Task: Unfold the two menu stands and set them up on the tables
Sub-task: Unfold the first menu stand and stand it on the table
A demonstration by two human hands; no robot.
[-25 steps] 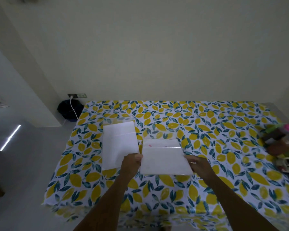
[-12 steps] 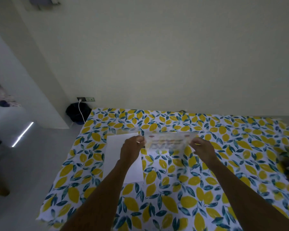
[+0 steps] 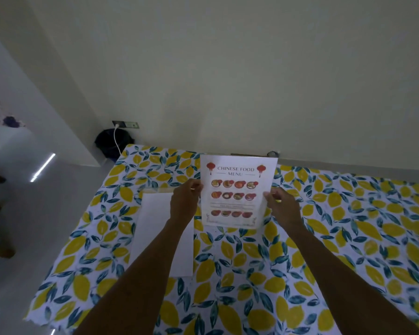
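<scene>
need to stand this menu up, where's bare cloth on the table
Bare cloth lies right of the menu stand, past the right hand, and along the near edge. The left is taken by the flat white stand under the left hand.

Table (image 3: 348, 250) draped in a cloth (image 3: 240, 274) printed with yellow lemons and blue-green leaves, far edge close against the pale wall. Flat on the cloth, a white folded sheet (image 3: 153, 228), blank side up, long edges running away from the near edge, towards the left part of the cloth, well apart from its right end. Grey glossy floor (image 3: 46, 213) left of the cloth.
</scene>
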